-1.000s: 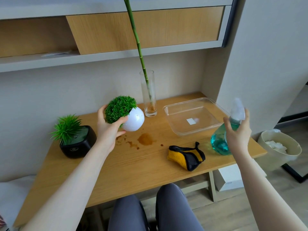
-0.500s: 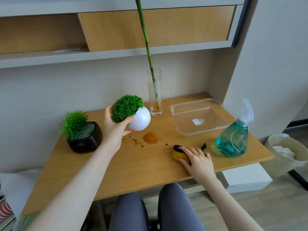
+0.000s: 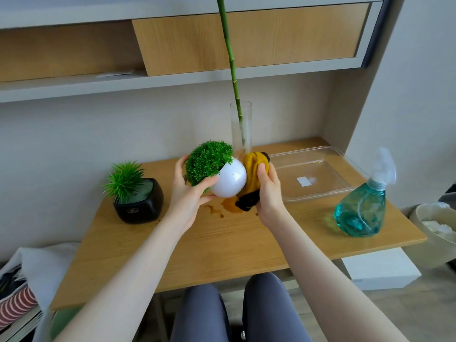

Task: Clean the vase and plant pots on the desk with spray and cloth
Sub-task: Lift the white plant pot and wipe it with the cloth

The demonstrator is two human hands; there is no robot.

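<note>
Hidden behind the yellow-and-black cleaning cloth (image 3: 251, 178): the fingers of the right hand (image 3: 269, 191), with only the thumb showing, curled over the fabric. Blocked too: the foot of the tall clear glass vase (image 3: 240, 127) with its green bamboo stalk (image 3: 228, 53), whose top runs out of view. Held tilted above the wooden desk (image 3: 222, 245), in the left hand (image 3: 190, 193): round white plant pot with bushy green artificial foliage (image 3: 229, 181), thumb across its front, fingers behind the leaves. Pressed against the pot's right side: the cloth. Partly covered below the cloth: a brown spill (image 3: 229, 208) on the desk. At left, standing on the desk: black square pot with spiky green plant (image 3: 138, 201). At right, upright and untouched: teal plastic spray bottle (image 3: 360, 211), beside a clear plastic tray (image 3: 313, 176). Half a second ago: cloth flat on the desk under the right hand; now lifted against the pot. A second ago: right hand on the spray bottle.
</note>
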